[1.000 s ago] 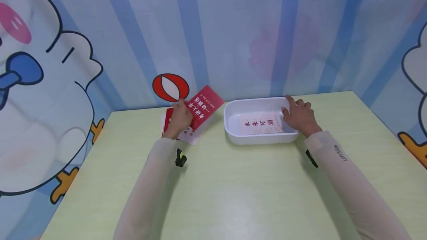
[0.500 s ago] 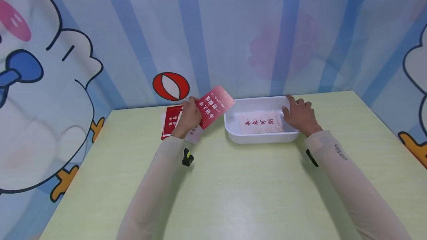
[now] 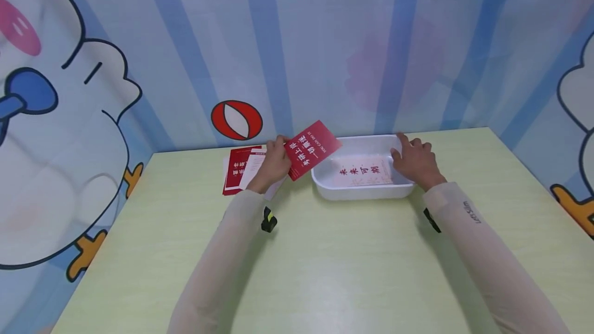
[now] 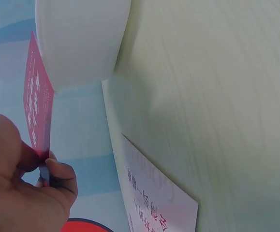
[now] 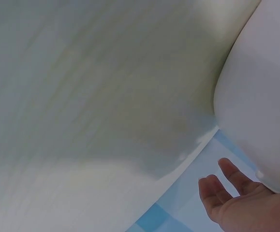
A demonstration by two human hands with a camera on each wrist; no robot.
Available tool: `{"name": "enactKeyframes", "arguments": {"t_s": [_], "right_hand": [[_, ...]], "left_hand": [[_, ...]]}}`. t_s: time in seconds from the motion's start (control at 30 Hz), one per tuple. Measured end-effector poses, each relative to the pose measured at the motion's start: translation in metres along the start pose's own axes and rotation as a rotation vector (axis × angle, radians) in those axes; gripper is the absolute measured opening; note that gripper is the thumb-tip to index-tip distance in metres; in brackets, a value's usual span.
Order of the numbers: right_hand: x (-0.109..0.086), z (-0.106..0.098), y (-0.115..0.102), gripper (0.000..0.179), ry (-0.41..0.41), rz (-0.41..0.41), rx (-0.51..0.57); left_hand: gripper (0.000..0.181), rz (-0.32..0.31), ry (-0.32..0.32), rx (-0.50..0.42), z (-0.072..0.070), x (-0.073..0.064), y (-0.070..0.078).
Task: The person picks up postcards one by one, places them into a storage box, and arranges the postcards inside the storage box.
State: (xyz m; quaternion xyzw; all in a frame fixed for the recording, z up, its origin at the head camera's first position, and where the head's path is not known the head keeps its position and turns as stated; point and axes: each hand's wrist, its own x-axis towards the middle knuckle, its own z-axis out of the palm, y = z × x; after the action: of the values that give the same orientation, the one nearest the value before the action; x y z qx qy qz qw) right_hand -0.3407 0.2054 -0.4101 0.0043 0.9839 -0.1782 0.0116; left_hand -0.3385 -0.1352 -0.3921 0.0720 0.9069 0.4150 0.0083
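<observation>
My left hand (image 3: 275,163) pinches a red card (image 3: 310,149) with white lettering by its edge, thumb against fingers. In the left wrist view the card (image 4: 37,96) stands tilted above the table, beside the white tray's wall (image 4: 81,43). Its far end overlaps the left rim of the white tray (image 3: 357,193) in the head view. Inside the tray lies a pale pink card (image 3: 363,170) with dark red characters. My right hand (image 3: 418,161) holds the tray's right end at the rim. In the right wrist view several fingers of that hand (image 5: 241,205) extend outside the tray.
Left of the tray, a loose pile of red cards (image 3: 235,169) and a whitish card (image 3: 250,168) lies near the table's back edge, partly behind my left hand. A patterned curtain (image 3: 315,55) rises behind the pale table (image 3: 325,267).
My left hand has moved right with the red card, carrying it from over the pile to the tray's left rim. More of the pile shows. The right hand and tray have stayed put.
</observation>
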Motion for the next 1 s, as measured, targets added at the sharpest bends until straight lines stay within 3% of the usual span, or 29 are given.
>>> {"name": "enactKeyframes", "arguments": {"t_s": [0.4,1.0], "right_hand": [[-0.004,-0.003,-0.002,0.063,-0.007,-0.011,0.011],[-0.004,-0.002,-0.003,0.062,0.004,-0.025,0.004]], "left_hand": [[0.050,0.066,0.009,0.009,0.004,0.000,0.000],[0.054,0.102,-0.045,-0.007,0.015,0.004,0.023]]}}
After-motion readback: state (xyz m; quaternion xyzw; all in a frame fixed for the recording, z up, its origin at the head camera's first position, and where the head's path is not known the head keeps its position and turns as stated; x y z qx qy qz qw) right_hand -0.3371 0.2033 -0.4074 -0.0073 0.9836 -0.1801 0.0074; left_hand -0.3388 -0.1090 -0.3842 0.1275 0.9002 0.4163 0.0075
